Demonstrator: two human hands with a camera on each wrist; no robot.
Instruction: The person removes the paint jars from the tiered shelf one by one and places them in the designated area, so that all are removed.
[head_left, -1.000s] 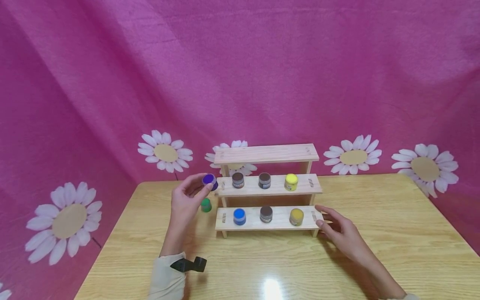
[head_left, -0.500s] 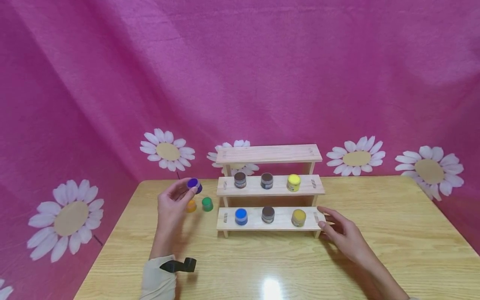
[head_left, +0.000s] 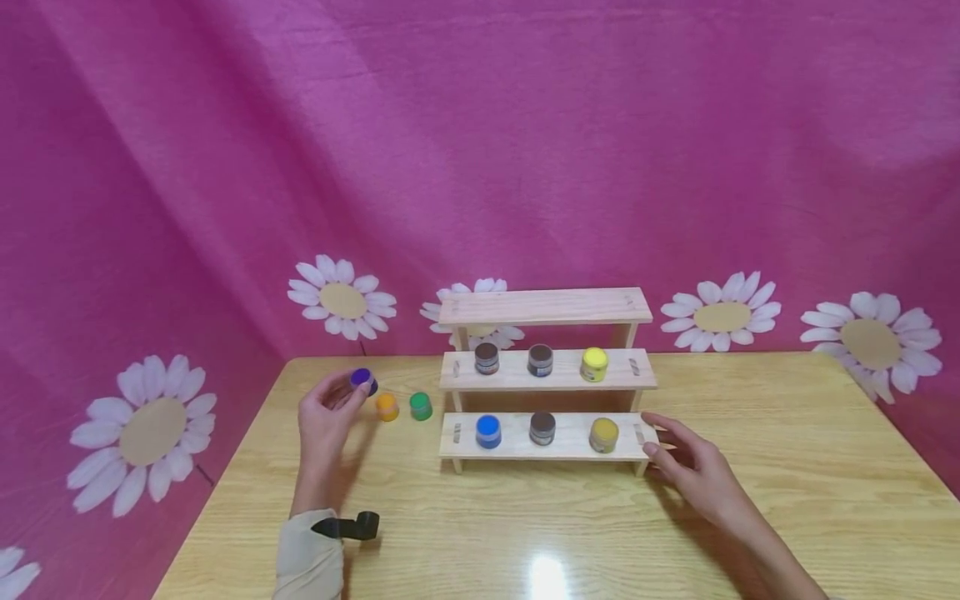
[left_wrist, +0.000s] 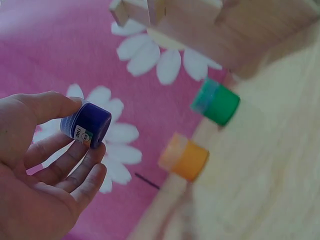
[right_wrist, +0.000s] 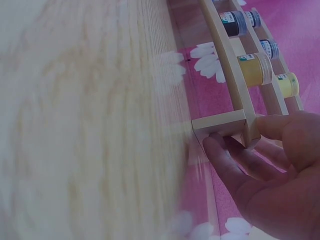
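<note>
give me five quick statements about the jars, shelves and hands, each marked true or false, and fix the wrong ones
1. The left hand holds the purple jar. True.
2. The middle shelf bears two jars. False: it bears three.
3. The orange jar and green jar stand on the table. True.
4. The right hand holds a yellow jar. False: it grips the end of the bottom shelf.
5. The blue jar stands on the bottom shelf. True.
</note>
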